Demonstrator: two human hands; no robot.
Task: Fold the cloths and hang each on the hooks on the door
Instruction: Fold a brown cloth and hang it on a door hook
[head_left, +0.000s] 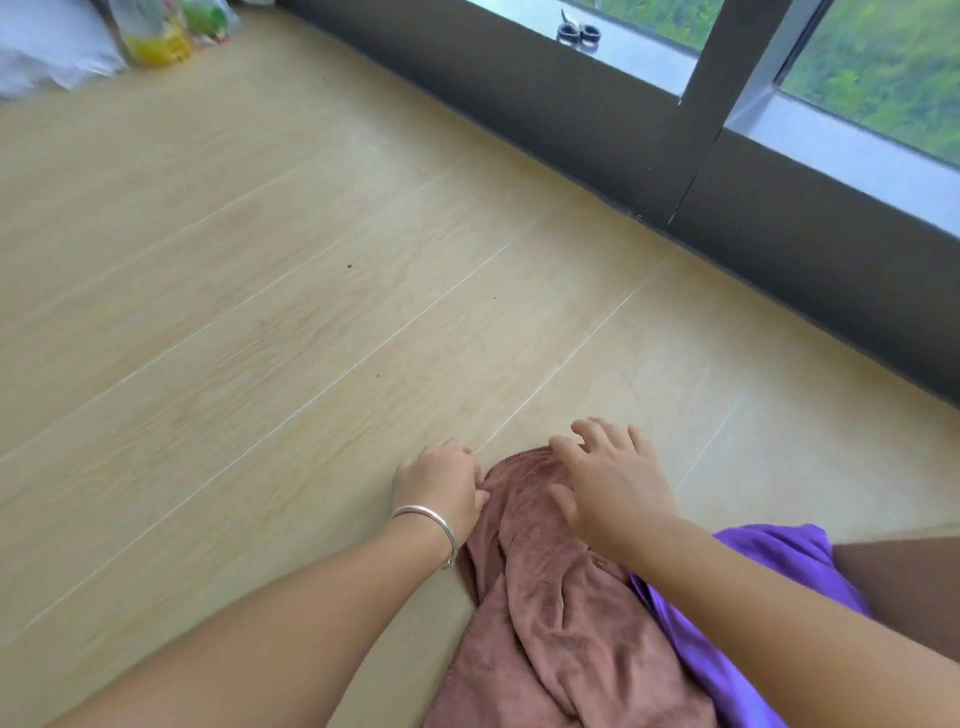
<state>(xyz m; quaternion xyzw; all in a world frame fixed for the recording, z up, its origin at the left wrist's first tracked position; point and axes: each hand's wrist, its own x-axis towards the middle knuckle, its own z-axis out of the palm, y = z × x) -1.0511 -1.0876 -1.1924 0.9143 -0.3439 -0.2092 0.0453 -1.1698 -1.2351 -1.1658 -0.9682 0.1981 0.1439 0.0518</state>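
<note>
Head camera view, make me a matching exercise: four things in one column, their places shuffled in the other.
Things:
1. crumpled brown terry cloth
2. shiny purple cloth
3. thin silver bracelet
4. yellow and green plastic bag

Places:
A. far top left on the floor
B. left wrist
C. under both hands
D. beneath the right forearm

Pairs: 1-C, 2-D, 3-B, 4-A

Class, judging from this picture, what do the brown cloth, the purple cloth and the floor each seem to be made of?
Brown cloth: probably terry or microfibre towelling; matt, napped surface, soft thick wrinkles, stitched hem.
Purple cloth: likely a thin, smooth synthetic or satin-like fabric; it shows a slight sheen.
Floor: wood-look planks, perhaps laminate or tile; pale grain print, thin light seams, low gloss.
</note>
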